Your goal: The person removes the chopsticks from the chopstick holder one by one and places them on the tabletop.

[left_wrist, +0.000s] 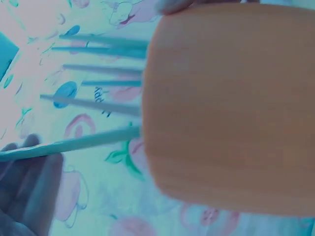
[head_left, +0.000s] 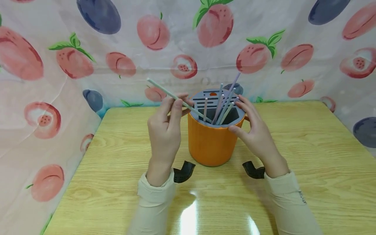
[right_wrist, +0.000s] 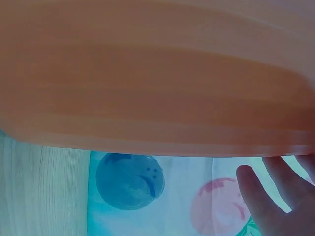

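A round orange holder point(head_left: 211, 145) with a grey slotted top point(head_left: 202, 93) stands upright on the table. Between thumb and fingers, my left hand point(head_left: 165, 125) pinches a thin pale green stick point(head_left: 161, 88) that slants down to the right, its lower end in the holder's large opening. Several pastel sticks point(head_left: 221, 106) in purple, blue, pink and green stand in that opening. My right hand point(head_left: 257, 132) rests at the holder's right side, thumb at the front rim and fingers spread along the right rim. The left wrist view shows the pale green stick point(left_wrist: 93, 140) lying across the left fingers point(left_wrist: 45, 179).
The wood-grain table point(head_left: 117, 156) lies under the holder. A fruit-printed cloth point(head_left: 117, 42) hangs close behind it and along the left side. Black wrist pieces point(head_left: 184, 172) stick out from both cuffs near the holder's base. A handle point(head_left: 246, 118) shows at the holder's right.
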Demonstrator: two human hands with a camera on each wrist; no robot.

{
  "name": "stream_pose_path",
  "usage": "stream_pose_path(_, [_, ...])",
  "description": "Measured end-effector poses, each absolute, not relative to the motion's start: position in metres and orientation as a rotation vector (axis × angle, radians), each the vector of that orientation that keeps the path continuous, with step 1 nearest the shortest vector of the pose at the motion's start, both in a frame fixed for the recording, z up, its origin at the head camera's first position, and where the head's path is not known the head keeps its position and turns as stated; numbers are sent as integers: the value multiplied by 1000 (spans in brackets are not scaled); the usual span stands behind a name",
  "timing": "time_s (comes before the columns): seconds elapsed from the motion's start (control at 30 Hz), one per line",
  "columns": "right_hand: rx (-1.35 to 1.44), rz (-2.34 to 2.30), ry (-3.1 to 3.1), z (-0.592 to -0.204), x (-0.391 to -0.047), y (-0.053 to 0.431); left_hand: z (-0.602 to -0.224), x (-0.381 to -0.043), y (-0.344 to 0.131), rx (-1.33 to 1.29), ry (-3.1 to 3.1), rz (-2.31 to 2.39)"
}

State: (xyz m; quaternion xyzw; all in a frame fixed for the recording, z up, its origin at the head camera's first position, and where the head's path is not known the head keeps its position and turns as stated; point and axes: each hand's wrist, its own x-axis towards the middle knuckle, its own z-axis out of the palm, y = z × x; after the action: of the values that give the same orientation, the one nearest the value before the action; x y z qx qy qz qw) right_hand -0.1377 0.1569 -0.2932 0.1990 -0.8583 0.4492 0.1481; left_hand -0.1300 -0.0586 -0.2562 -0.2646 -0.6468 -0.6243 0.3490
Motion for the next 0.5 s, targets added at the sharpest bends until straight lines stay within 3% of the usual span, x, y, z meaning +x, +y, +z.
stream_pose_path(0.5, [560,1300,-2465,-296,-137,156,-232,-112,-96,-411,-1325,-1709])
